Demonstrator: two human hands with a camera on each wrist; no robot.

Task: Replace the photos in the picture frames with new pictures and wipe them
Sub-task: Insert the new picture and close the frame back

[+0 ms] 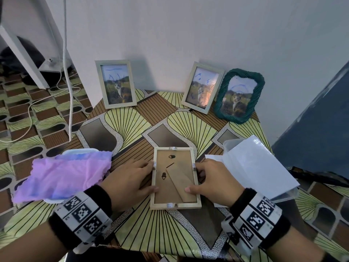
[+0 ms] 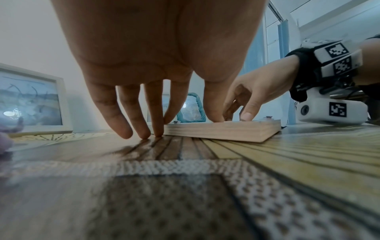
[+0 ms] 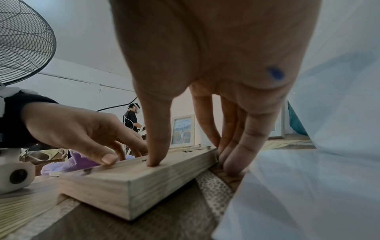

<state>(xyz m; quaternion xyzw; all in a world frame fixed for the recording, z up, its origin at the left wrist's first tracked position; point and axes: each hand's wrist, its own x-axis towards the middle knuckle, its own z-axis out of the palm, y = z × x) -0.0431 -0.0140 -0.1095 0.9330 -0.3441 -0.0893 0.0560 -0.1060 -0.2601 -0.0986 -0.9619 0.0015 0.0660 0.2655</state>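
Observation:
A pale wooden picture frame point(image 1: 175, 178) lies face down near the table's front edge, its brown backing board and folded stand showing. My left hand point(image 1: 149, 176) rests along its left edge, with the fingertips point(image 2: 144, 133) on the tabletop beside it and the thumb point(image 2: 213, 113) pressing on the back. My right hand point(image 1: 200, 179) holds the right edge, its thumb point(image 3: 156, 154) pressing on the back and its fingers point(image 3: 234, 155) against the frame's side. Metal tabs stick up along the frame's edges. Against the wall stand two pale frames point(image 1: 116, 84) point(image 1: 203, 87) and a green twisted frame point(image 1: 238, 95), each holding a cat photo scribbled in blue.
A purple cloth point(image 1: 64, 174) lies over a white tray point(image 1: 79, 151) at the left. White sheets in a clear sleeve point(image 1: 258, 165) sit at the right, close to my right hand. White cables point(image 1: 69, 91) trail on the floor at the left. A fan point(image 3: 20, 40) and a person point(image 3: 131, 118) are far behind.

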